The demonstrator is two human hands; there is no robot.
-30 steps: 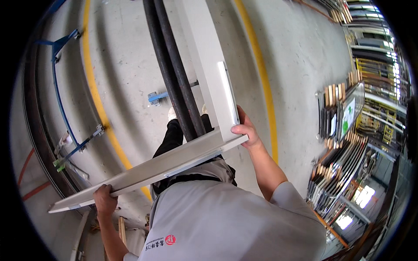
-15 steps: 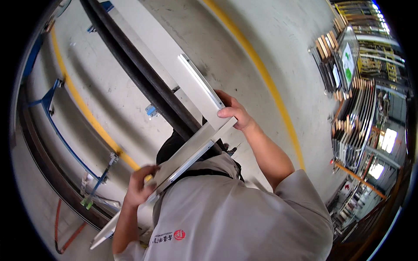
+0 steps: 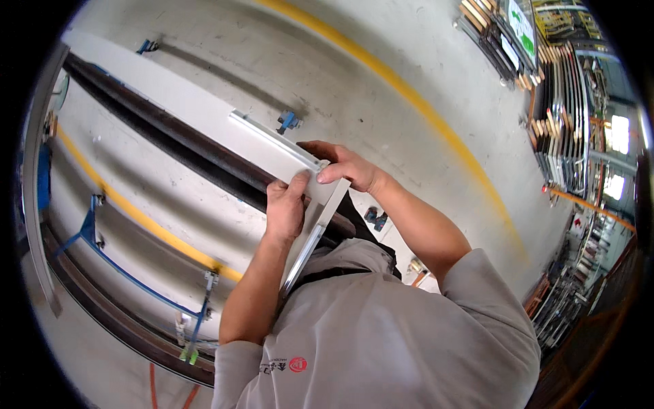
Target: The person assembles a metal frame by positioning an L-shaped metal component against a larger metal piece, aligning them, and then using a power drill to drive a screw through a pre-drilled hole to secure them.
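A long white frame profile (image 3: pixel 184 92) runs from the upper left down to a corner in front of my body. There it meets a shorter white profile (image 3: pixel 319 230), which slants toward my waist. A raised silvery strip (image 3: pixel 269 136) lies along the long profile's edge near the corner. My right hand (image 3: pixel 349 168) is closed around the corner end, thumb on top, fingers over the far edge. My left hand (image 3: pixel 286 208) is closed on the near side of the same corner, thumb pressed on the white face. Whatever lies under both thumbs is hidden.
Dark padded rails (image 3: pixel 170 133) support the long profile. A blue bracket (image 3: pixel 289 123) shows beyond it, and a blue metal stand (image 3: pixel 136 276) is at the left. Yellow lines (image 3: pixel 409 95) mark the grey floor. Racks of upright panels (image 3: pixel 562 129) stand at the right.
My left hand has moved from the short profile's near end up to the corner beside my right hand. The view has turned, so the long profile lies flatter across it.
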